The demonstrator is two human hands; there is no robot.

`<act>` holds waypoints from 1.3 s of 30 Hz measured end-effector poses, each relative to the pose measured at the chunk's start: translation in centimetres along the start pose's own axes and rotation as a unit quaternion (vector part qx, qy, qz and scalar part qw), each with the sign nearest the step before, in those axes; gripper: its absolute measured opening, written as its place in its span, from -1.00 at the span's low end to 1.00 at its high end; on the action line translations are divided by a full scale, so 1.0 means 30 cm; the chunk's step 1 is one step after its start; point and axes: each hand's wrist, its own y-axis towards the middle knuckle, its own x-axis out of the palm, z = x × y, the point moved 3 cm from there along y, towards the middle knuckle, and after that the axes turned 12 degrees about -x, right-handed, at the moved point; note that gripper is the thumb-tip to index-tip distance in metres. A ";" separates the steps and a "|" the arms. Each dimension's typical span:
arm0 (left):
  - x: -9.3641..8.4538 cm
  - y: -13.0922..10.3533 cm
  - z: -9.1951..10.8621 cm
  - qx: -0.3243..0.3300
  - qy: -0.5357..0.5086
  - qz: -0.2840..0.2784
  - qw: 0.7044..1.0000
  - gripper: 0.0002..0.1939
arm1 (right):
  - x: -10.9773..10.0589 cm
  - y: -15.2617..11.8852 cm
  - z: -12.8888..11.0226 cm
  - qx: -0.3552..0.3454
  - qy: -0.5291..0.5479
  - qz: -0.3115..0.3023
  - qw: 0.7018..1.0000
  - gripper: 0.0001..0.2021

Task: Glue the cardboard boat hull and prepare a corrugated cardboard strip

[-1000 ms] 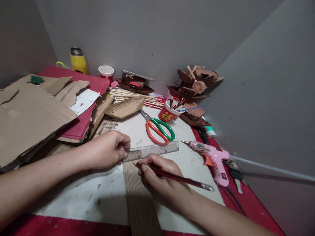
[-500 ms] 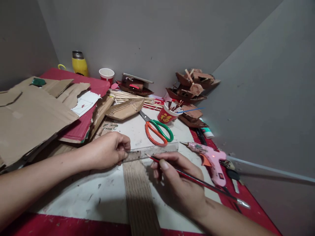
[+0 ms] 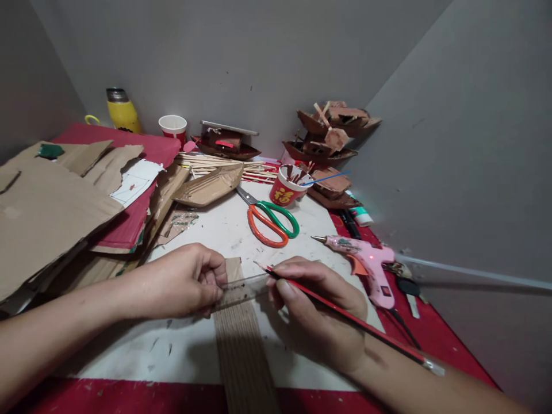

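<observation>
A clear ruler [image 3: 244, 289] lies crosswise over a strip of ribbed brown cardboard [image 3: 244, 345]. My left hand [image 3: 190, 282] is closed on the ruler's left end, thumb and fingers pinched together. The ruler's right end is hidden behind my right hand [image 3: 319, 310], which grips a red and black pencil [image 3: 345, 313]. The pencil's sharpened tip points left, just above the ruler, close to the far end of the strip; whether it touches the cardboard I cannot tell.
Scissors [image 3: 271, 223] lie beyond my hands, near a red paper cup [image 3: 290, 187] holding brushes. A pink glue gun [image 3: 366, 261] rests at right. Cardboard sheets [image 3: 56, 207] pile up at left. Several cardboard boats, including a plain hull [image 3: 209, 185], stand at the back.
The ruler has come nearer to me along the strip, so the cardboard's far end now shows beyond it. Both hands moved with it. The whole view has shifted slightly.
</observation>
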 end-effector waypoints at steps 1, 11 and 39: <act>-0.001 -0.002 0.001 -0.004 0.001 -0.005 1.000 -0.96 | 0.000 0.002 -0.001 -0.003 -0.003 -0.002 1.000 -0.77; -0.068 0.014 0.013 0.050 -0.033 0.102 0.993 -0.90 | 0.001 0.005 -0.004 0.018 -0.044 -0.010 0.999 -0.84; -0.098 0.033 -0.009 0.096 0.160 0.219 0.958 -0.85 | 0.030 0.025 0.059 0.151 -0.070 -0.063 0.984 -0.92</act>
